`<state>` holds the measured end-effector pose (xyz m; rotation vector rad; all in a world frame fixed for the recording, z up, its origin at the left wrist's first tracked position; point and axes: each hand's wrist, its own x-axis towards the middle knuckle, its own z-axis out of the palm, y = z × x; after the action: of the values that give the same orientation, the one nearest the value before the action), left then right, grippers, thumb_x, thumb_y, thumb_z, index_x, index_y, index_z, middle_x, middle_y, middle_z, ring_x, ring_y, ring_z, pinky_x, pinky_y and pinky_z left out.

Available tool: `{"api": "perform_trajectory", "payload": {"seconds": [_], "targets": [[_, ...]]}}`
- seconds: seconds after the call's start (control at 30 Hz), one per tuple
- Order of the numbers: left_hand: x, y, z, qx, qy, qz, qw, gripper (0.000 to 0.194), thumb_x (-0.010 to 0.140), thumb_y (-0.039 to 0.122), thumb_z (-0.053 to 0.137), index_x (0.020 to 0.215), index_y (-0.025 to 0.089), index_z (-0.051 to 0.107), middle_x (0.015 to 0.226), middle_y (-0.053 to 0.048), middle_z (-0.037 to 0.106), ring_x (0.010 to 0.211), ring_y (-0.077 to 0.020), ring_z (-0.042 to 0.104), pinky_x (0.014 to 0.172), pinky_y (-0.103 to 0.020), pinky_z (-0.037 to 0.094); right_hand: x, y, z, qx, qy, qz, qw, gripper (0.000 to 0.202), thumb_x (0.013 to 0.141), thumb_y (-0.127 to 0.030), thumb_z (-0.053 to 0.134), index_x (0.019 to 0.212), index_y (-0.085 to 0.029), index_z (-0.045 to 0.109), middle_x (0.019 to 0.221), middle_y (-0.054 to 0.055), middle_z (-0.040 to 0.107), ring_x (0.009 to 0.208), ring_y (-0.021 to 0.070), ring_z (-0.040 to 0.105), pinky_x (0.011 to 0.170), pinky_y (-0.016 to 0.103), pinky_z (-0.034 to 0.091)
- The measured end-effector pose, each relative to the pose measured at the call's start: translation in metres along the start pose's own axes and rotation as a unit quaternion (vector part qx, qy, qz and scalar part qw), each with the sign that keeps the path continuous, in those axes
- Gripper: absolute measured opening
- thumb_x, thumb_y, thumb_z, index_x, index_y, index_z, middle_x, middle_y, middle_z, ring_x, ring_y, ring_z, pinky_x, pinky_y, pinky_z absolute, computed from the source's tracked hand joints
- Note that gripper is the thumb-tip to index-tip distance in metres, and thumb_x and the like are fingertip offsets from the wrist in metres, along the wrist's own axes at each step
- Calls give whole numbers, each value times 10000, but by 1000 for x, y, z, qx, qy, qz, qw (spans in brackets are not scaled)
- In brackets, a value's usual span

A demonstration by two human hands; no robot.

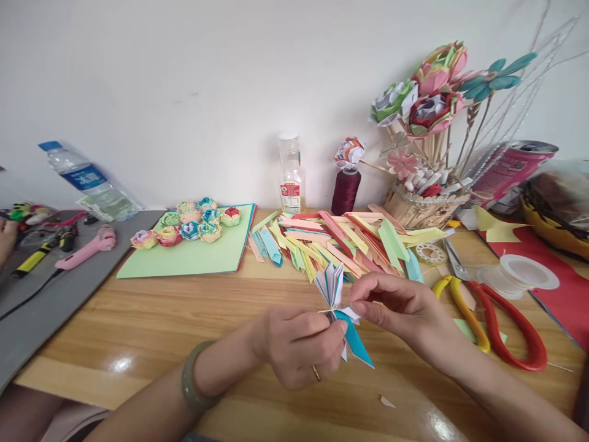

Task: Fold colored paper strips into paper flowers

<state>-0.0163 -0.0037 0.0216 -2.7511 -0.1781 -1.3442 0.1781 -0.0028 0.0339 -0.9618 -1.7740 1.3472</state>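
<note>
My left hand (pixel 299 347) is closed around a bundle of folded paper strips (pixel 332 283), white and blue, above the table's front part. The strips fan out at the top, and a blue one points down to the right. A thin pale thread (pixel 324 312) crosses the pinched middle of the bundle. Just right of it, my right hand (pixel 398 304) has thumb and forefinger pressed together on what looks like the thread's end. Behind my hands lies a heap of folded coloured paper strips (pixel 317 236).
Finished paper flowers (pixel 189 230) sit on a green sheet (pixel 207 261). Scissors (pixel 499 331) and a spool of clear line (pixel 519 275) lie right. A basket of flowers (pixel 407 212), bottle (pixel 289 178) and thread cone (pixel 346 190) stand behind. Far left, another person's hand (pixel 6 238) shows near a pink glue gun (pixel 87 248).
</note>
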Motion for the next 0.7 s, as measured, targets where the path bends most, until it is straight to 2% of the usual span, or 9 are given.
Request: {"api": "perform_trajectory", "payload": {"seconds": [0.07,0.17,0.3,0.43,0.6,0.7], "targets": [[-2,2,0,-43,5,-35,998,190,706,76,592,702,265,610,702,26,686,581,-116,587,460,-208,477,1,2,0,32,-4,18,999,146,789,-323,587,751,-182,599,714,6,600,664,119,559,613,251,474],[-4,5,5,7,41,-50,998,152,730,79,565,736,224,613,743,-7,691,644,-126,607,530,-215,503,1,0,0,24,2,12,1000,123,807,-307,563,777,-197,607,725,0,608,674,117,566,617,245,471],[-3,7,14,22,93,-135,986,100,763,94,549,737,181,591,733,-19,662,687,-107,606,626,-195,517,-3,-4,2,-85,15,-68,994,138,827,-251,524,902,-237,639,828,21,639,774,144,585,674,269,484],[-2,6,21,-36,133,-200,970,100,755,98,569,690,173,571,778,-19,605,682,-83,593,618,-187,495,-4,-2,-1,-202,-4,-160,966,255,830,-179,509,1049,-258,614,862,38,608,796,147,569,675,277,479],[-2,3,23,-117,144,-271,944,105,742,75,578,709,175,580,788,-15,529,690,-82,563,592,-198,477,-2,1,-9,-304,-34,-193,932,297,869,-198,467,1147,-246,562,816,42,563,739,135,542,623,264,460],[-3,2,25,-122,159,-283,938,122,737,50,573,712,170,576,749,-3,509,681,-79,550,596,-201,468,-2,1,-10,-338,-33,-198,920,231,873,-225,459,1048,-215,611,816,53,559,742,143,538,627,271,455]]}}
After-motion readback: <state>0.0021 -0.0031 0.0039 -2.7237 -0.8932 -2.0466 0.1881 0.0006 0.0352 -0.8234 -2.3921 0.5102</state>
